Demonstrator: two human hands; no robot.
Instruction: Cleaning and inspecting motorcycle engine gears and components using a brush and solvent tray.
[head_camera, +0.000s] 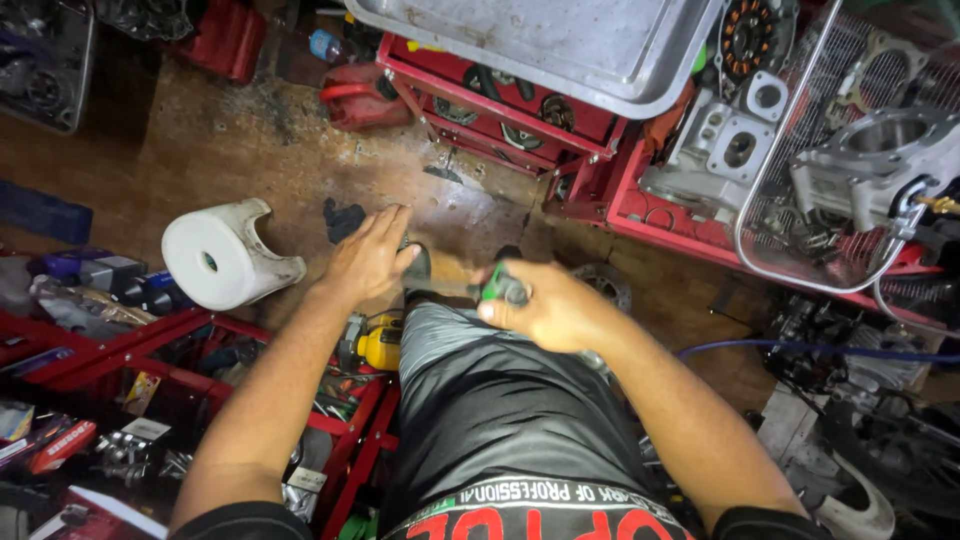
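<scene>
- Right hand (545, 305): fingers curled tight around a small green-handled tool (497, 283); only the handle end shows, tip hidden.
- Left hand (368, 255): fingers extended, palm down over a dark object (417, 262) at 3 o'clock of it; grip cannot be told.
- Paper roll (215, 255) at 9 o'clock of the left hand.
- Motion blur softens both hands.

Two hands: left hand (368, 255), right hand (545, 308). One paper roll (215, 260), one metal tray (560, 45), one wire basket (850, 160), one yellow drill (380, 345).
</scene>
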